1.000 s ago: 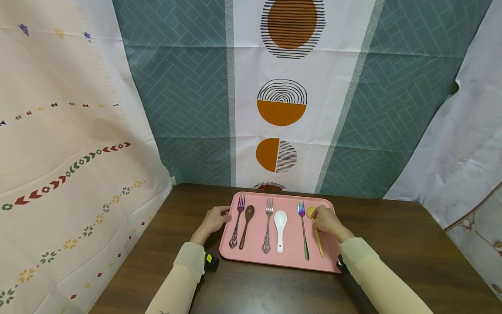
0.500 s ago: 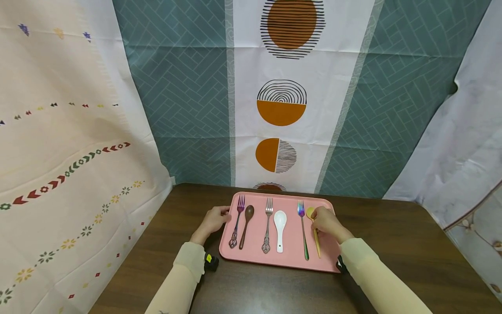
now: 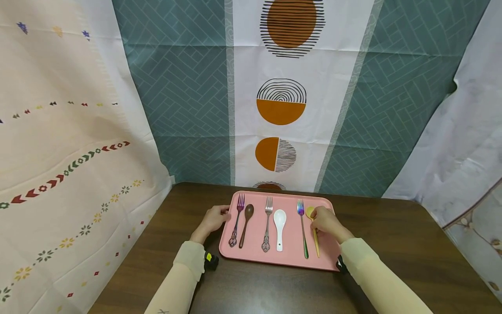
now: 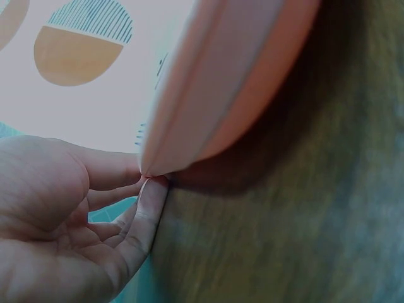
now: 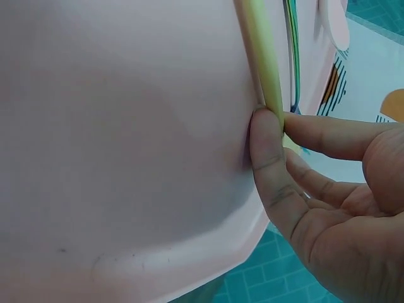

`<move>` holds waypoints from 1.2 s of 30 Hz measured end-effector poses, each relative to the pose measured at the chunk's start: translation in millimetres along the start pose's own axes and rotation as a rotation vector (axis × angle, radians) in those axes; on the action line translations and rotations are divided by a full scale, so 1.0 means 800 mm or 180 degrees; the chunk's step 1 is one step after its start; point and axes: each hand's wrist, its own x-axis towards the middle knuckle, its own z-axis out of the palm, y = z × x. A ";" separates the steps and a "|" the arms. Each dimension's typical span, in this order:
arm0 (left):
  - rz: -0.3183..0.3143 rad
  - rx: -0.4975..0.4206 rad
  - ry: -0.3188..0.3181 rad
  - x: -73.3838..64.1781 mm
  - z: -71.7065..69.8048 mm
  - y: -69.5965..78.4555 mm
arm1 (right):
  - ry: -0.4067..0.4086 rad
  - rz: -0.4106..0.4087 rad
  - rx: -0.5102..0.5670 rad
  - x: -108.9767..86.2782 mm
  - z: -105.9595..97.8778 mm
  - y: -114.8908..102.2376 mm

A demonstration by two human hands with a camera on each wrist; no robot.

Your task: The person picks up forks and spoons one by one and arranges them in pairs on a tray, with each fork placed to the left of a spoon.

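Note:
On the brown table lies a pink tray (image 3: 290,237) with forks and spoons set in pairs. My right hand (image 3: 327,221) pinches the handle of a yellow spoon (image 3: 315,242) near its bowl, at the tray's right side. Thumb and finger meet around that yellow handle (image 5: 264,50) in the right wrist view. Just left of it lies a rainbow-coloured fork (image 3: 303,229). At the opposite end, my left hand (image 3: 214,218) is at the tray's left edge. The left wrist view shows its thumb and fingers pinching the tray's rim (image 4: 214,76).
A white spoon (image 3: 279,220) and a silver fork (image 3: 267,226) lie mid-tray. Left of them are a brown spoon (image 3: 249,213) and a purple fork (image 3: 236,226). A patterned cloth (image 3: 188,109) hangs behind the table (image 3: 376,231).
The yellow spoon's handle end has swung slightly left, so it lies closer to the rainbow fork and straighter. My right hand keeps its pinch; the left hand and tray look still.

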 end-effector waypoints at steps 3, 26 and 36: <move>0.0007 0.0004 0.0008 -0.001 0.000 0.000 | -0.0010 0.0002 0.0023 -0.001 0.000 -0.001; 0.0101 0.0073 0.0029 -0.001 -0.001 0.000 | -0.0123 0.0033 0.0126 -0.011 -0.007 -0.008; 0.0167 0.0138 0.0139 0.000 -0.004 0.007 | 0.0157 -0.0317 -0.0210 -0.014 -0.016 0.002</move>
